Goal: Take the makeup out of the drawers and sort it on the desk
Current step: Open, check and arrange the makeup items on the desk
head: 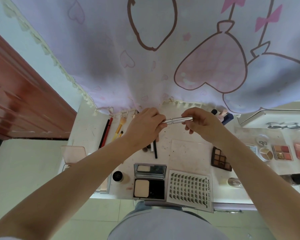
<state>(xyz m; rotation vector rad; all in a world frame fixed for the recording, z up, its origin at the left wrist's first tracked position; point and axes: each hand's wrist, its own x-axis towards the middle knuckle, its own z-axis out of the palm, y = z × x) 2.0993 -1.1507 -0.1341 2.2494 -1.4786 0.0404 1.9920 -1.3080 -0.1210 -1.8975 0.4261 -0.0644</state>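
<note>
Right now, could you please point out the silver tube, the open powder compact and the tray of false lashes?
silver tube [178,120]: head view, on the barrel between the hands.
open powder compact [142,188]: head view, on the pale powder pan.
tray of false lashes [187,187]: head view, on the lash rows.

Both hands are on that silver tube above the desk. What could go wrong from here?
1. The left hand and right hand hold the silver tube only at the fingertips; if it pulls apart or slips, it may drop onto the pencils below.
2. The lash tray and open compact sit at the desk's near edge, where a lowering forearm might knock them off.
</note>
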